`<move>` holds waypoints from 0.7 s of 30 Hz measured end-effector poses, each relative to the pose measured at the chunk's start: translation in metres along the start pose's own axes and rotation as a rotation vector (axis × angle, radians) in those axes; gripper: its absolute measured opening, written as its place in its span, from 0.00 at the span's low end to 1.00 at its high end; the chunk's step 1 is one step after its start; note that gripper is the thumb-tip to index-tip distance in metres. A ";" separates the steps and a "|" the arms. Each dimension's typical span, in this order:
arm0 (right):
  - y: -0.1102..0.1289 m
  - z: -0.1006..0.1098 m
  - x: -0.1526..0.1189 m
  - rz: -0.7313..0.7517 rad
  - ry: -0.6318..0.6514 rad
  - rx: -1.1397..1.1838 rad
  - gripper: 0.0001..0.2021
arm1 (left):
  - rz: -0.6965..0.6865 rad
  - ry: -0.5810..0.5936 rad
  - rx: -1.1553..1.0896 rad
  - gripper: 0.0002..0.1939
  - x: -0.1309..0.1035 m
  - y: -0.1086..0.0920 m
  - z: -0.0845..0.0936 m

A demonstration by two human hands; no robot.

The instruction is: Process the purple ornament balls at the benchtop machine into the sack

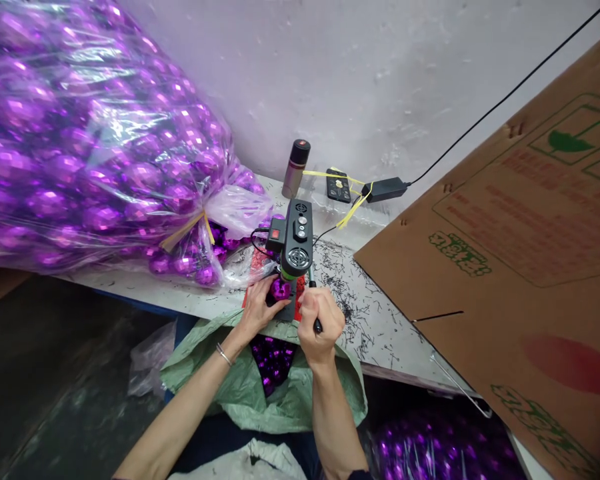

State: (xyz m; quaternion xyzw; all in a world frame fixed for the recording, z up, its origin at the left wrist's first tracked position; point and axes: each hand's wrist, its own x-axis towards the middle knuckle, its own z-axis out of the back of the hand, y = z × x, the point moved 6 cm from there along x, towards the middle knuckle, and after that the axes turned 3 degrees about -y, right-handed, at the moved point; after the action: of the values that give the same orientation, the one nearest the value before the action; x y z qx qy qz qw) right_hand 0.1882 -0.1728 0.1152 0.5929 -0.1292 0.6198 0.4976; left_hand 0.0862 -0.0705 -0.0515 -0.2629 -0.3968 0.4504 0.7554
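A shiny purple faceted ball [281, 289] sits under the head of a black bench machine [299, 237] with round vents and buttons. Around the ball's left and front side curl the fingers of my left hand [260, 309], which grips it against the machine. My right hand [321, 323] is closed in a fist around the machine's black-ended lever handle [318, 327]. Just below both hands, an open green woven sack [300, 400] holds many purple balls [273, 363]. Where the ball meets the machine is partly hidden.
A large clear plastic bag of purple balls [95, 147] fills the left. Small black pins [353, 300] litter the table. Behind stand a thermos-like bottle [297, 168], a dark phone-like device [338, 185] and a power adapter [386, 189]. A cardboard box [520, 267] leans at right.
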 end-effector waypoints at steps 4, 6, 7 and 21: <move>-0.004 -0.003 -0.013 0.017 -0.022 -0.006 0.13 | 0.004 -0.010 0.002 0.30 -0.004 0.005 -0.003; -0.007 -0.006 -0.022 0.037 -0.037 -0.005 0.14 | 0.003 -0.013 -0.005 0.30 -0.004 0.005 -0.003; -0.009 -0.007 -0.027 0.041 -0.045 -0.003 0.14 | 0.003 -0.017 -0.009 0.30 -0.004 0.005 -0.003; -0.029 -0.018 -0.061 -0.007 -0.156 0.012 0.17 | -0.010 -0.037 0.009 0.28 -0.006 0.004 -0.003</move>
State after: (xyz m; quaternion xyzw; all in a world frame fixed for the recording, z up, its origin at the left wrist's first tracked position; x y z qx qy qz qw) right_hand 0.1872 -0.1738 0.0458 0.6425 -0.1619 0.5709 0.4847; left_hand 0.0852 -0.0736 -0.0587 -0.2491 -0.4102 0.4533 0.7511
